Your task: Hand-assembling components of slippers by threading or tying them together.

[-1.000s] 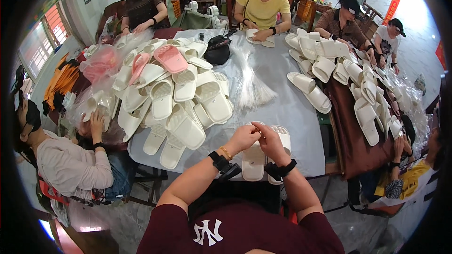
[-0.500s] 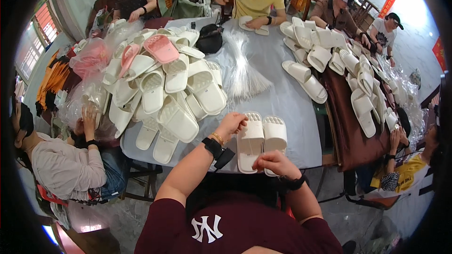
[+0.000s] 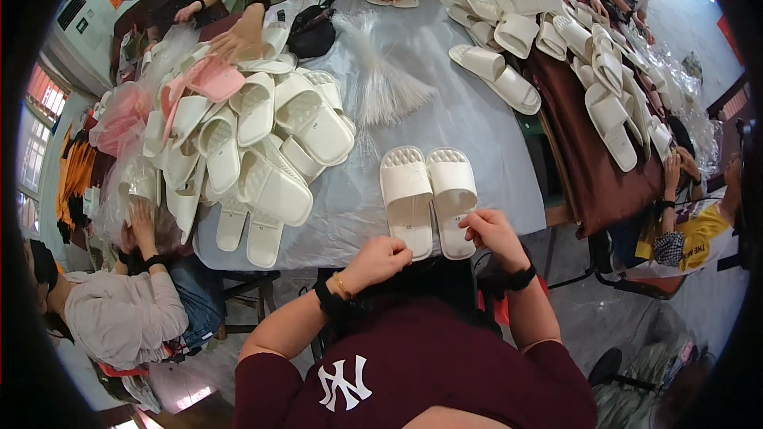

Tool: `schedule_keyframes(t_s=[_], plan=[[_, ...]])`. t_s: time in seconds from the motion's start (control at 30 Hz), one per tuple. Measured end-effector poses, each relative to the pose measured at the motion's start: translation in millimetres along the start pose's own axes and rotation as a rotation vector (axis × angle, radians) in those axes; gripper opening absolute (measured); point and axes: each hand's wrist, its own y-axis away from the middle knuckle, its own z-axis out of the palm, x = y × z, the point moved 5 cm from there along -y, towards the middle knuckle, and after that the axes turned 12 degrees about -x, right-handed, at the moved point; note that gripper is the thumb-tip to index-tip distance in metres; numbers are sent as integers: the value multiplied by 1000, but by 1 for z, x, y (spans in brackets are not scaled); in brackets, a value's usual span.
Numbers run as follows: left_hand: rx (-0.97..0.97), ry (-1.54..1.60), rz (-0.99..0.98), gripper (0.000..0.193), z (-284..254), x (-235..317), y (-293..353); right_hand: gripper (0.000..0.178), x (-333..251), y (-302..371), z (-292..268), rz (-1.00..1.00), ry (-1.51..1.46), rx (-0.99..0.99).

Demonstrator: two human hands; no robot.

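A pair of white slippers lies side by side on the grey covered table in front of me, toes pointing away: a left slipper [image 3: 407, 191] and a right slipper [image 3: 453, 191]. My left hand [image 3: 380, 260] is closed, its fingertips by the heel of the left slipper. Over the heel end of the right slipper, my right hand [image 3: 494, 237] has its fingers drawn together in a pinch. Whatever either hand may hold is too small to make out. Beyond the pair lies a bundle of thin clear strands [image 3: 381, 79].
A heap of white slippers [image 3: 274, 183] with a pink slipper [image 3: 213, 79] stands at left beside clear plastic bags [image 3: 131, 151]. More white slippers [image 3: 517, 36] pile at right. Co-workers sit around the table; one's arm [image 3: 254, 20] reaches over the left heap.
My left hand has drawn back from the left slipper's strap to its heel. My right hand is now at the right slipper's outer side. A co-worker's arm now reaches over the left heap.
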Motion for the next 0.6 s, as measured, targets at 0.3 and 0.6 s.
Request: schedule_keyframes(t_s=[0.3,0.6], plan=[[11,19,-159,28,11,-8,16,33,3,-30,10,202,367,-50],[-104,88,-187,28,22,-25,-2,32,8,-54,1,160,425,-12]])
